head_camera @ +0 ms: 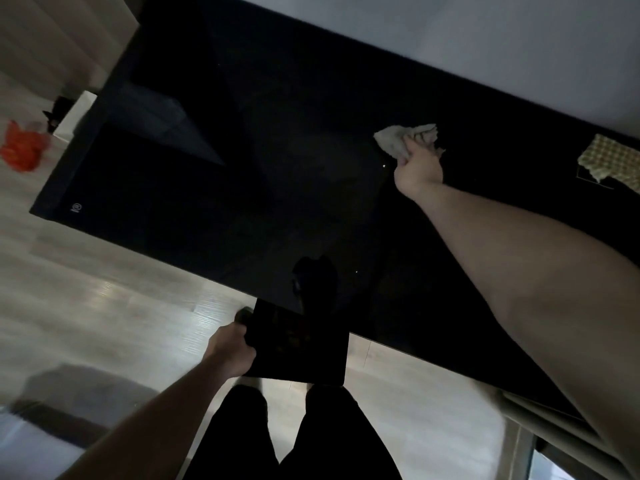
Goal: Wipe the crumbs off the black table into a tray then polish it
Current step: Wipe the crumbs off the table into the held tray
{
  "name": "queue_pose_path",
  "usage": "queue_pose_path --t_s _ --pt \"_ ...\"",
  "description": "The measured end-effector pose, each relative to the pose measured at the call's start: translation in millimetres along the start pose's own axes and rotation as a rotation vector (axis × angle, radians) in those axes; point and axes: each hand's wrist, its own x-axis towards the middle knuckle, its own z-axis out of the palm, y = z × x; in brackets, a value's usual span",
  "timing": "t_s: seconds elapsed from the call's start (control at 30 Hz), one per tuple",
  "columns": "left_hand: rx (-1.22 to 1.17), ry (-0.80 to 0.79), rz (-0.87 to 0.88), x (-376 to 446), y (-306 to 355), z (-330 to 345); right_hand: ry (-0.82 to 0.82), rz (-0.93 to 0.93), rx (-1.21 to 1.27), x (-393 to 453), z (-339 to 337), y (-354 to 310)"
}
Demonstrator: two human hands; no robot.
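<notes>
The left hand [230,348] grips the left edge of a black tray [304,355], held just below the near edge of the tabletop [194,188]; a few dim brownish specks show inside it, too dark to identify. The right hand [417,164] reaches far across the glossy black tabletop, fingers clenched around a crumpled pale cloth [398,138] resting on the surface. Two tiny pale crumbs [385,165] show, one just beside that hand, another nearer the tray. A yellow-checked cloth [613,161] lies at the right edge, partly cut off. Pale wood floor [104,292] surrounds the table; an orange object [22,150] at far left is blurred. Dark-trousered legs [294,438] stand below the tray.
</notes>
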Motion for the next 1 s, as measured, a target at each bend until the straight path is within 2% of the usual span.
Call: queue_pose_path --t_s 0.17,0.3,0.4,0.5,0.57,0.67,0.83,0.9,1.0 --pt "-0.002 -0.021 -0.005 -8.1 5.2 -4.1 0.026 -0.329 0.079 -107.0 46.8 -26.7" --pt "-0.009 -0.037 -0.012 -15.2 8.4 -9.0 -0.085 -0.486 0.219 -211.5 78.4 -24.1" --pt "-0.019 -0.054 0.0 -20.2 13.1 -10.6 -0.228 -0.521 0.321 -281.6 88.0 -23.6" --pt "-0.012 -0.05 0.016 -25.7 17.6 -12.1 -0.342 -0.454 0.426 -315.5 86.2 -22.1" --pt "-0.018 -0.052 0.022 -25.7 17.1 -11.2 -0.306 -0.4 0.486 -311.6 73.9 -15.8" --pt "-0.03 -0.059 0.04 -24.1 14.2 -9.4 -0.105 -0.295 0.524 -268.5 45.7 2.8" --pt "-0.021 -0.042 0.058 -21.6 13.5 -6.0 0.197 0.042 0.364 -152.2 -7.1 42.6" --pt "0.006 -0.026 0.072 -19.7 15.3 -4.5 0.233 0.13 0.302 -111.7 -16.8 61.3" --pt "0.023 -0.001 0.095 -16.8 15.5 -2.4 0.166 0.133 0.197 -68.9 -14.1 79.0"
